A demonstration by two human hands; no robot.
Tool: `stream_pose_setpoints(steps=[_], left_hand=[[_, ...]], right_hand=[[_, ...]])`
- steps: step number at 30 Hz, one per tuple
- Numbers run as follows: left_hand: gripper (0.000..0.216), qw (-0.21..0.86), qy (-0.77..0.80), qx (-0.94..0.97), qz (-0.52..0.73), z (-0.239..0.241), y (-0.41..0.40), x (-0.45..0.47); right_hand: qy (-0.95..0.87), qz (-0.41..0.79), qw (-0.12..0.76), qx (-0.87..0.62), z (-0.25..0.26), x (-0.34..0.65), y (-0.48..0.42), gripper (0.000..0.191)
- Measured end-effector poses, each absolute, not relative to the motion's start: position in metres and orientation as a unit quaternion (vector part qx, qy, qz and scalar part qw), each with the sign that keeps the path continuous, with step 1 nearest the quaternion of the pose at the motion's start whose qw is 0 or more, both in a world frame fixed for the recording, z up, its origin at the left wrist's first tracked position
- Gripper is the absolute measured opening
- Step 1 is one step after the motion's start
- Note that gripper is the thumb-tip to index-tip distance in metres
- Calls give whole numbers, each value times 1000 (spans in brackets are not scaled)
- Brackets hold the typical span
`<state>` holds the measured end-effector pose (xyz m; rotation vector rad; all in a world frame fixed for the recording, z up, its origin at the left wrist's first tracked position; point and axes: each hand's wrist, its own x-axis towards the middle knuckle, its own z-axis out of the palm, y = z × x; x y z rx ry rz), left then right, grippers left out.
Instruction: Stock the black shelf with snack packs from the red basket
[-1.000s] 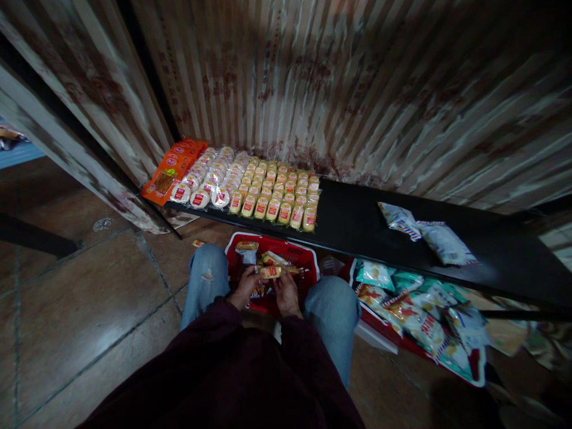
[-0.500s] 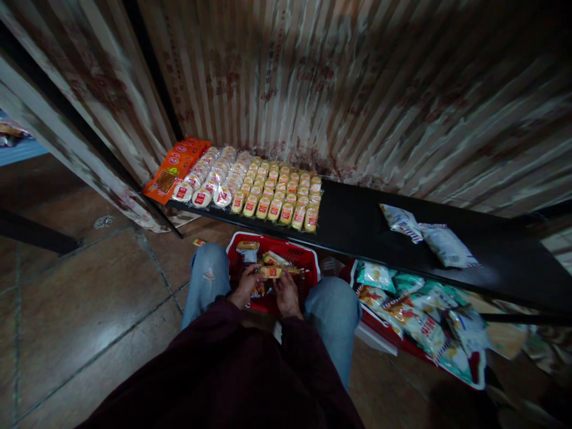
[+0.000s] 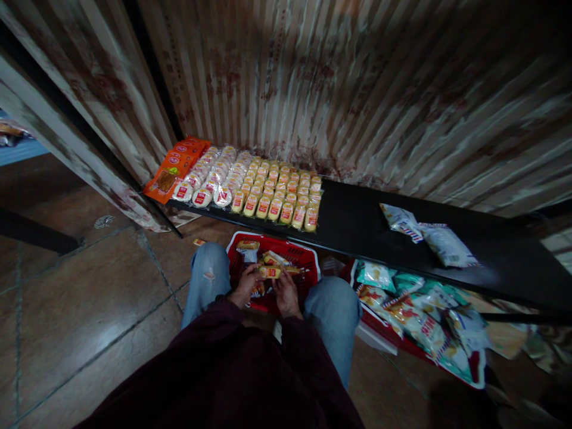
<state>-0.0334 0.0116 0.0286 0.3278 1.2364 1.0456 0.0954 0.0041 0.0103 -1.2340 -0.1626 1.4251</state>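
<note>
I squat over a red basket point(image 3: 308, 265) set between my knees. My left hand point(image 3: 245, 287) and my right hand point(image 3: 286, 292) are both closed on a small yellow snack packet with a red label point(image 3: 270, 271), held just above the basket. More packets point(image 3: 247, 245) lie loose inside the basket. On the low black shelf point(image 3: 357, 223) ahead, rows of the same yellow packets point(image 3: 279, 196) stand beside rows of white round packets point(image 3: 210, 179) and orange packs point(image 3: 172, 170).
Two pale snack bags point(image 3: 429, 232) lie on the shelf's right part. A second red tray heaped with green and white snack bags point(image 3: 420, 316) sits on the floor at right. A corrugated wall point(image 3: 357, 89) rises behind the shelf. Brown tiled floor point(image 3: 80, 298) spreads to the left.
</note>
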Motion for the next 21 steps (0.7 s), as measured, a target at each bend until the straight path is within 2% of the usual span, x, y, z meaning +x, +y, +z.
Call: stream_pose_setpoints(steps=[14,21], left_hand=[[31,679,544,154,468,27,11,-33],[29,639,568,115,506,21,12,-34]], right_hand=[[-96,599,578,-546,11,94,3,42],[-121,592,555,-571,7,88,-1,39]])
